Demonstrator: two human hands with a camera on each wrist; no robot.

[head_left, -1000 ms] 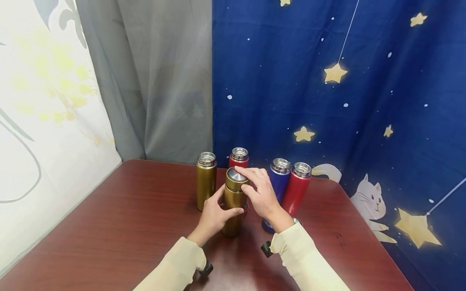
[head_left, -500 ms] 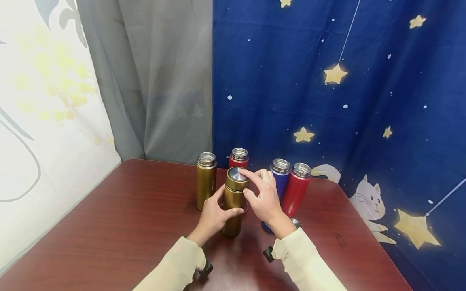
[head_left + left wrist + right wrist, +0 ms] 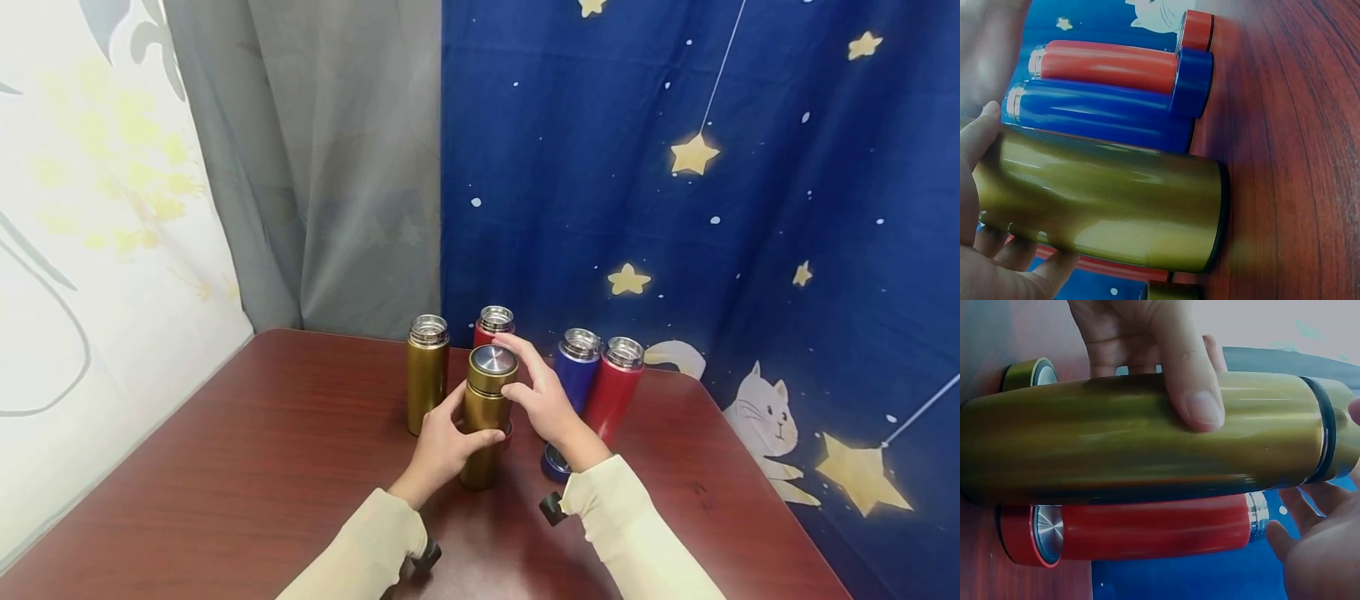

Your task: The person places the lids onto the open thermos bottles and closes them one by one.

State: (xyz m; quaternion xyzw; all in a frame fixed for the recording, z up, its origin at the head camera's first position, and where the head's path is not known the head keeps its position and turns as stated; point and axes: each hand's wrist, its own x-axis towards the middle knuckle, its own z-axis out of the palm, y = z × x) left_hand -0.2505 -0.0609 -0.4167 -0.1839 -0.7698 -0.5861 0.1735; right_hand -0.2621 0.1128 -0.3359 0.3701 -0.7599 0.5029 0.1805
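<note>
A gold thermos flask [image 3: 483, 410] stands upright on the table with its gold lid [image 3: 491, 382] seated on the neck; the lid's top is a brushed metal disc. My left hand [image 3: 438, 450] grips the flask's body, the thumb across the near side and the fingers round the far side, as the right wrist view also shows. At the lid, my right hand [image 3: 551, 404] has its thumb against the near right side and its index finger reaching behind the rim. Its other fingers are loosely bent beside the flask in the right wrist view.
Lidless flasks stand close behind: a gold one [image 3: 427, 383], a red one [image 3: 496, 322], a blue one [image 3: 576, 375] and another red one [image 3: 615, 396]. Beside them lie a blue lid [image 3: 1192, 81], a red lid [image 3: 1197, 31], another red lid [image 3: 1017, 534] and a gold lid [image 3: 1021, 375].
My right index finger has moved from the lid's metal top to behind its far rim, and the thumb has shifted slightly along the lid. The left hand and the flask have stayed put.
</note>
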